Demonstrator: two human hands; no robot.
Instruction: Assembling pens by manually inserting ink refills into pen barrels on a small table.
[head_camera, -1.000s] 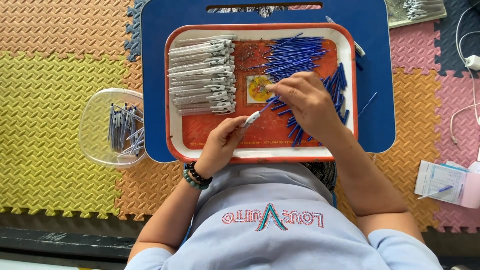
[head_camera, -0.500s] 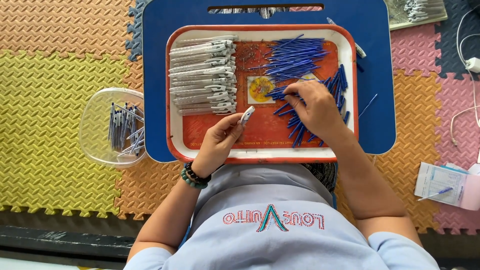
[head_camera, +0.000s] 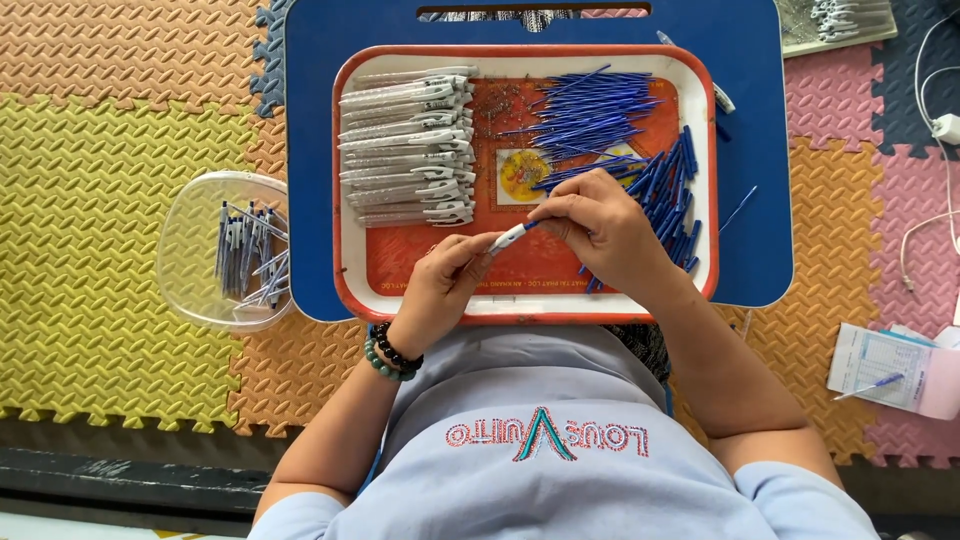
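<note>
My left hand (head_camera: 440, 285) holds a white pen barrel (head_camera: 506, 238) over the front of an orange tray (head_camera: 352, 270). My right hand (head_camera: 600, 225) pinches a blue refill (head_camera: 531, 225) whose end meets the tip of that barrel. Stacked white pen barrels (head_camera: 405, 145) fill the tray's left side. Loose blue refills (head_camera: 590, 110) lie at its back right, and blue pen parts (head_camera: 675, 195) are heaped along its right side, partly hidden by my right hand.
The tray rests on a blue lap desk (head_camera: 760, 150) over coloured foam floor mats. A clear plastic bowl (head_camera: 190, 255) with several finished pens sits to the left. Papers with a pen (head_camera: 880, 365) lie at right; a white cable (head_camera: 925, 230) runs further right.
My right hand reached into the blue parts at right, then came back with a blue refill to the barrel in my left hand.
</note>
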